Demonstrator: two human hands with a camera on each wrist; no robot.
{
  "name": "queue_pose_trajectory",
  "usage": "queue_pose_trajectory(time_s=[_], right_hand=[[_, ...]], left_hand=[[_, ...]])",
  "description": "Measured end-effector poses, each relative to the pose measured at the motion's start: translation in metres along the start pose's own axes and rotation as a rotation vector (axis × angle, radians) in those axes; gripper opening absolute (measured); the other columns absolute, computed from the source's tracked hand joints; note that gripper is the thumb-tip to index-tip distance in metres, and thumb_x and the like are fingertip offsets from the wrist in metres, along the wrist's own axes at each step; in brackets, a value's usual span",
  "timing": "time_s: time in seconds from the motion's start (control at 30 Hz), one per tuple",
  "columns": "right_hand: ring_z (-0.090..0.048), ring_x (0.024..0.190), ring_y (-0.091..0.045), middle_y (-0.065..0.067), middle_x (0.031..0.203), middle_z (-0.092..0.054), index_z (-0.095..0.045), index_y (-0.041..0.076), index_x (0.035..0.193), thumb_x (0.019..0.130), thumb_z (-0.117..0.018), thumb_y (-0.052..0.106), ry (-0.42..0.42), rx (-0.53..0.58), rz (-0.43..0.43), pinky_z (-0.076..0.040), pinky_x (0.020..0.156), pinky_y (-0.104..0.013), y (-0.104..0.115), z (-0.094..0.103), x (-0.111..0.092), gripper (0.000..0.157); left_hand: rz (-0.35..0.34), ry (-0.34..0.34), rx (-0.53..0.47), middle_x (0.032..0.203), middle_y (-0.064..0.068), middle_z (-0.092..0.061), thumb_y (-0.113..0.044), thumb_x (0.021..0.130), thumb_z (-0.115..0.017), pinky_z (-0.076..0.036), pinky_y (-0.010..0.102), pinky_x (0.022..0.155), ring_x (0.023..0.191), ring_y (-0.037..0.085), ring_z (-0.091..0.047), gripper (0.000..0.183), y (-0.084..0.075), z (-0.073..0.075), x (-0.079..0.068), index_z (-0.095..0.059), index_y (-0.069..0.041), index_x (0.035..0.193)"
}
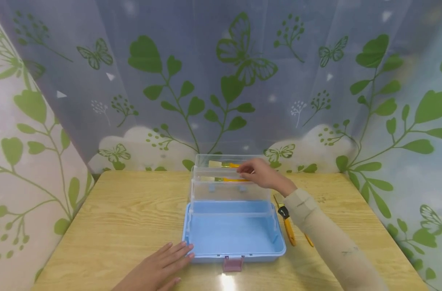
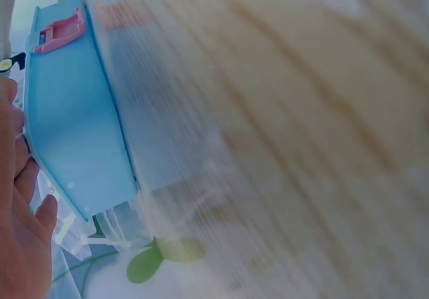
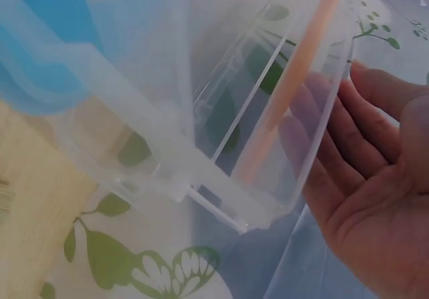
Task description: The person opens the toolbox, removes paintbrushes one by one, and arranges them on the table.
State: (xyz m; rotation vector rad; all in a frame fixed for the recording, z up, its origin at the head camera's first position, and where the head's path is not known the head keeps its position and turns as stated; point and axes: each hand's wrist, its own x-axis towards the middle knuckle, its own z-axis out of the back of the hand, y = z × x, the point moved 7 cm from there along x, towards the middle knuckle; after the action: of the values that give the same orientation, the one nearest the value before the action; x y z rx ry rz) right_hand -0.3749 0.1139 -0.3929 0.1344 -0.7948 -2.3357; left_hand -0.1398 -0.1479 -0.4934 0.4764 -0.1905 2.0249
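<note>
The blue box [image 1: 262, 256] sits open on the tabletop [image 1: 133, 210], its clear trays [image 1: 228, 194] raised toward the back, with an upper brush [image 1: 234, 165] and a lower brush [image 1: 232, 180] lying lengthwise in them. The right hand [image 1: 262, 173] is at the handle ends of these two brushes; its grip is loosely bent, fingers partly seen through the clear plastic, and I cannot tell whether it has hold of a brush or of the tray wall. The left hand [image 1: 166, 260] has its grip spread, fingers straight at the box's left front corner, clasping nothing.

The brushes should be light and stiff along the handle, with bristles that bend, so pinch the orange handle near its middle and leave the bristles alone. A smooth, glossy handle could roll or slip a little. The trays look thin, hard and rather slick; they probably swing on their side arms, so pressing down on one edge might fold the stack. The box seems light enough to slide, and its front rim, beside the pink latch [image 1: 232, 264], would be a sound place to steady it
</note>
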Motion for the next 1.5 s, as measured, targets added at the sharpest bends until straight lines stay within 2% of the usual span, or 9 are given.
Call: queue_pose_trajectory(time_s=[0.37,0.63,0.93,1.27,1.5], right_hand=[[-0.068,0.085,-0.015,-0.006,0.096,-0.075,-0.076,0.003,0.103,0.094,-0.073,0.011,0.120,-0.002,-0.039,-0.060,0.079,-0.033,-0.008,-0.006,0.012,0.012],[-0.068,0.082,-0.014,-0.005,0.093,-0.074,-0.076,0.003,0.101,0.092,-0.074,0.007,0.117,-0.026,0.001,-0.061,0.080,-0.032,-0.009,-0.004,0.013,0.009],[-0.070,0.092,-0.021,-0.011,0.102,-0.075,-0.075,0.000,0.106,0.091,-0.073,0.001,0.106,-0.017,-0.013,-0.062,0.085,-0.036,-0.012,-0.004,0.009,0.015],[-0.070,0.088,-0.018,-0.010,0.101,-0.075,-0.076,0.002,0.107,0.091,-0.073,0.000,0.117,-0.091,0.002,-0.062,0.082,-0.034,-0.013,-0.006,0.013,0.016],[-0.066,0.093,-0.021,-0.010,0.109,-0.073,-0.074,0.002,0.117,0.094,-0.069,0.001,0.148,-0.144,0.013,-0.060,0.085,-0.035,-0.008,-0.010,0.011,0.023]], left_hand=[[-0.015,0.013,0.026,0.157,0.011,-0.046,-0.034,0.098,-0.066,0.001,0.027,0.129,0.158,0.015,-0.009,0.067,0.000,-0.003,-0.001,-0.042,-0.007,0.155],[-0.008,0.015,0.033,0.158,0.009,-0.045,-0.036,0.098,-0.067,0.000,0.027,0.129,0.158,0.015,-0.010,0.070,0.000,-0.006,-0.002,-0.040,-0.009,0.156],[-0.007,0.026,0.042,0.159,0.009,-0.044,-0.036,0.097,-0.068,0.001,0.027,0.129,0.158,0.015,-0.008,0.072,0.000,-0.007,-0.002,-0.039,-0.009,0.157],[0.006,0.029,0.028,0.161,0.008,-0.041,-0.034,0.097,-0.067,0.001,0.026,0.129,0.158,0.014,-0.009,0.071,0.001,-0.004,-0.002,-0.038,-0.009,0.157],[0.011,0.025,0.019,0.159,0.010,-0.044,-0.032,0.095,-0.069,0.000,0.026,0.128,0.158,0.014,-0.010,0.072,0.000,-0.003,-0.002,-0.039,-0.009,0.157]])
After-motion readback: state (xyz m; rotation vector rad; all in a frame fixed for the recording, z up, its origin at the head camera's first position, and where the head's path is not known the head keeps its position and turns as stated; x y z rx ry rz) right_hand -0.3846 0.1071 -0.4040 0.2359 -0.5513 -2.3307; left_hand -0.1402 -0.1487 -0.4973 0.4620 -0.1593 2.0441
